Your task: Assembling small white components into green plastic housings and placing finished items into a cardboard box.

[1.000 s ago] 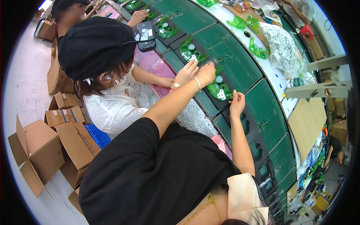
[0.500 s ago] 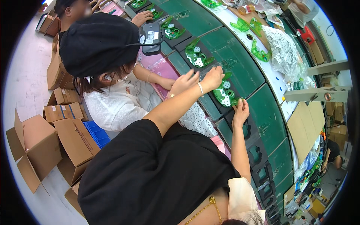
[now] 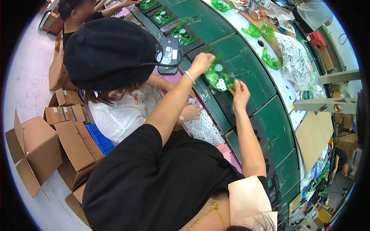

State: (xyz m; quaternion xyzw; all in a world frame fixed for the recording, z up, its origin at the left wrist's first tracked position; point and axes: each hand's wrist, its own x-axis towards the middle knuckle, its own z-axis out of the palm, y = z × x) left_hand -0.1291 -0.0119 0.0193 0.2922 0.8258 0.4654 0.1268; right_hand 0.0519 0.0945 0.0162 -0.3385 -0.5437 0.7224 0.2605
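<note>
Both hands have lifted further up the belt — left hand point(image 3: 201, 62) and right hand point(image 3: 239, 92) grip the green toy point(image 3: 219, 78), unfinished; more toys wait upstream.

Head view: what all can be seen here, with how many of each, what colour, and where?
Green plastic toy part: one, translucent green with white discs, held over the belt between both hands.
Other green toy parts: several, green, in black trays up the belt and loose on the far bench.
Conveyor belt: one, dark green, curving through the middle.
Cardboard boxes: several, brown, on the floor at left.
Blue crate: one, beside the boxes.
Co-worker in a black cap: one, white top, seated left of the belt.
Red box: one, far bench.
Left hand: on the toy part's upper edge.
Right hand: at the part's lower right edge.
</note>
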